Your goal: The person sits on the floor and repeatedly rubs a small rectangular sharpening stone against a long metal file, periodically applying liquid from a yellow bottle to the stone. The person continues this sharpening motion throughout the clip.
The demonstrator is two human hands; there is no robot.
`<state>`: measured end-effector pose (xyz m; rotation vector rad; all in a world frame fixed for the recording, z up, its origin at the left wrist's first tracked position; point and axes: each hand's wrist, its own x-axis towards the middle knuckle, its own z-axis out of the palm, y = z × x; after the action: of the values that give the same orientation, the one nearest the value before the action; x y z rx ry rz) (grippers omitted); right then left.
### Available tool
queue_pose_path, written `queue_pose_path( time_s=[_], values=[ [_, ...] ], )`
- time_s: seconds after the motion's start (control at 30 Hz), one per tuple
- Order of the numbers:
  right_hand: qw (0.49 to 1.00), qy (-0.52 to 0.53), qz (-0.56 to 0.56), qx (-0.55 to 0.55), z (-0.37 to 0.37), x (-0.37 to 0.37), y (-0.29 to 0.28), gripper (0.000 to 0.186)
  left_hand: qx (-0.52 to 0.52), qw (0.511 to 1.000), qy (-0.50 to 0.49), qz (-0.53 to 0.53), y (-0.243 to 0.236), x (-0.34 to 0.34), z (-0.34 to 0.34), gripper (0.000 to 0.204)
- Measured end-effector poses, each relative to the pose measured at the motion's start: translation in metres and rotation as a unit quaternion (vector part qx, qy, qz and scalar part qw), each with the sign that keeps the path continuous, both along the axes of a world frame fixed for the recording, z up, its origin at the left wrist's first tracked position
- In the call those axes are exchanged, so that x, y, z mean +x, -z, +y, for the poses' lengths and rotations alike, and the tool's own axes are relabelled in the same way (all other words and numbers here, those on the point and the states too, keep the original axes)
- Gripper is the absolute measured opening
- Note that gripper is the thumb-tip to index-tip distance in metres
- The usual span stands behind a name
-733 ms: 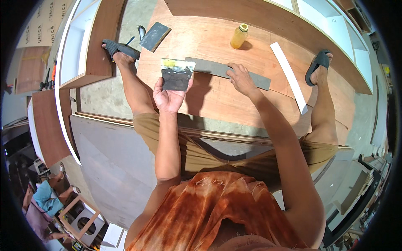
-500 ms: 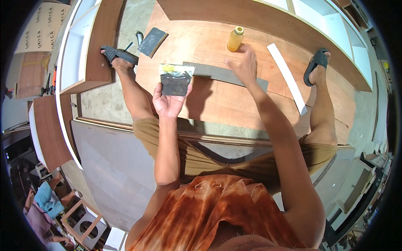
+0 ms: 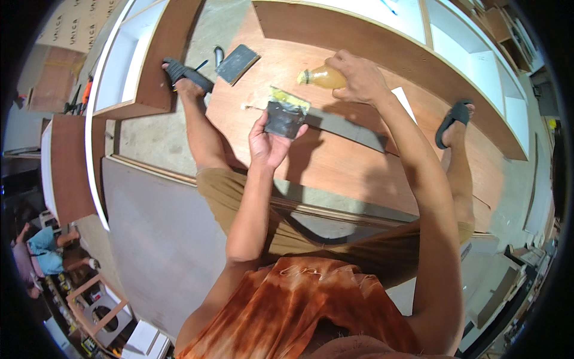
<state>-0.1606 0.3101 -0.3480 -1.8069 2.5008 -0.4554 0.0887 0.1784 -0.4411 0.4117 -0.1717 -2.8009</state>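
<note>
Gripped by its edges in my left hand is a small dark rectangular plate, its far end smeared with white and yellow paste. My right hand is wrapped round a bottle of amber liquid. The bottle lies tilted on its side in the air, its neck toward the left, just beyond and to the right of the plate. Whether anything runs from its mouth I cannot tell. Below and behind both hands lies a grey strip on the plywood sheet.
A dark block lies at the plywood's far left. A white strip is partly behind my right forearm. Wooden cabinets with white insides stand left and along the far side. Another person sits at the lower left.
My right hand has taken hold of the bottle, lifted it off the plywood and tipped it leftward toward the plate. The view has shifted, and my left hand still holds the plate.
</note>
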Motion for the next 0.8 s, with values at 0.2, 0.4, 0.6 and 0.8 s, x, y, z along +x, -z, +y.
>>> queue_pose_path(
  time_s=[0.2, 0.4, 0.6, 0.8],
  values=[
    [0.964, -0.063, 0.138, 0.219, -0.004, 0.018, -0.061, 0.046, -0.03, 0.999, 0.001, -0.03, -0.007, -0.002, 0.011, 0.042],
    [0.948, -0.109, 0.194, 0.229, -0.007, 0.026, -0.087, 0.05, -0.042, 0.999, 0.026, -0.012, -0.016, -0.007, 0.02, 0.045],
    [0.941, -0.107, 0.234, 0.219, -0.006, 0.03, -0.098, 0.045, -0.058, 0.997, 0.043, -0.003, -0.03, -0.008, 0.025, 0.043],
    [0.94, -0.102, 0.242, 0.219, -0.006, 0.035, -0.103, 0.045, -0.059, 0.997, 0.043, 0.012, -0.037, -0.009, 0.029, 0.048]
  ],
)
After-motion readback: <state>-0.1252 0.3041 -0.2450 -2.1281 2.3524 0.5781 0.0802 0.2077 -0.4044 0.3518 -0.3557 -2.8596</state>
